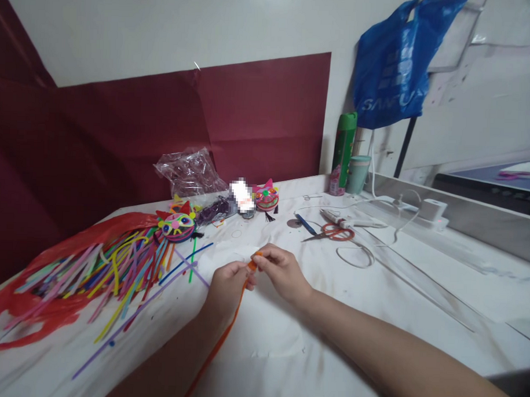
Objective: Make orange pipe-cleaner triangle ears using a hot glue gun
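Note:
An orange pipe cleaner (225, 330) runs from between my hands down past my left wrist to the bottom edge of the view. Its upper end is bent into a small orange bundle. My left hand (229, 287) pinches this bundle from the left, fingers curled. From the right, my right hand (284, 271) grips its top between thumb and forefinger. Both hands are close together above the white marbled table (338, 340). Fingers partly hide the bundle's shape.
Colourful pipe cleaners (110, 268) lie on a red plastic bag (8, 328) at left, beside a cat-face ornament (177, 225). Another ornament (266, 197) sits at the back. Orange-handled scissors (337, 232), a glue gun (346, 220) and a white cable (353, 264) lie right.

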`<action>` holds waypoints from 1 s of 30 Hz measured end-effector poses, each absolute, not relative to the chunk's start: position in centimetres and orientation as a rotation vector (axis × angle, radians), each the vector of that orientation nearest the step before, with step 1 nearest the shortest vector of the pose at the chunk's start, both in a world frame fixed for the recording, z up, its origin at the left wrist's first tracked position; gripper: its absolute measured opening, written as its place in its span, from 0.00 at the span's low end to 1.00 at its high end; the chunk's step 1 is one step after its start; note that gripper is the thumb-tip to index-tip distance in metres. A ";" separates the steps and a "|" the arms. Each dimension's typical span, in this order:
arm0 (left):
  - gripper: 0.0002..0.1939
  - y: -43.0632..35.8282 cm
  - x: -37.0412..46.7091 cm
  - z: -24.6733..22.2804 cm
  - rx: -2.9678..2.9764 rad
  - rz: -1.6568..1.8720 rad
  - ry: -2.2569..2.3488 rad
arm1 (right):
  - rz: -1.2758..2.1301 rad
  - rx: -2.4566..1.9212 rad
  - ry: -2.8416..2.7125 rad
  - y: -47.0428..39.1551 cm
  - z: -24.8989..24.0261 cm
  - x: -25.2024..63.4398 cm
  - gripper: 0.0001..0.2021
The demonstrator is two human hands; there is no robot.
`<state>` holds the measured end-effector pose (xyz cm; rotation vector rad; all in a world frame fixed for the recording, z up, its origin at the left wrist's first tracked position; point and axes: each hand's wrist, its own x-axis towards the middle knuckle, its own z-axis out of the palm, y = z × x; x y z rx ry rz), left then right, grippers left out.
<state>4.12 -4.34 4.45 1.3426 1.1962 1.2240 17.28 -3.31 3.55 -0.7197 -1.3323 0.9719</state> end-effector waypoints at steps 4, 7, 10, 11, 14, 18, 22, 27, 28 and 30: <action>0.07 -4.7 4.2 4.4 1.350 1.305 1.140 | 0.673 -0.687 -1.439 -4.3 4.2 17.3 0.07; 0.08 -4.8 4.3 4.5 1.379 1.261 1.120 | 0.737 -0.708 -1.370 -4.2 4.3 17.3 0.08; 0.08 -4.8 4.2 4.8 1.403 1.256 1.172 | 0.949 -0.730 -1.275 -3.6 4.2 17.3 0.09; 0.08 -4.8 4.2 4.9 1.410 1.261 1.198 | 1.025 -0.736 -1.236 -3.3 4.1 17.3 0.10; 0.08 -4.6 3.9 5.1 1.440 1.277 1.269 | 1.179 -0.749 -1.171 -2.9 3.9 17.2 0.14; 0.08 -4.3 3.7 4.9 1.529 1.280 1.349 | 1.232 -0.762 -1.284 -2.9 3.8 16.9 0.11; 0.09 -4.1 3.7 4.6 1.562 1.234 1.354 | 1.213 -0.774 -1.350 -3.0 3.7 17.0 0.10; 0.10 -4.2 3.4 4.8 1.716 1.178 1.352 | 1.082 -0.838 -1.448 -2.7 3.2 17.0 0.07; 0.10 -4.1 3.3 4.9 1.774 1.167 1.359 | 1.043 -0.856 -1.470 -2.6 3.0 17.0 0.07; 0.11 -4.0 3.1 5.1 1.850 1.143 1.365 | 0.986 -0.879 -1.511 -2.6 2.8 17.0 0.06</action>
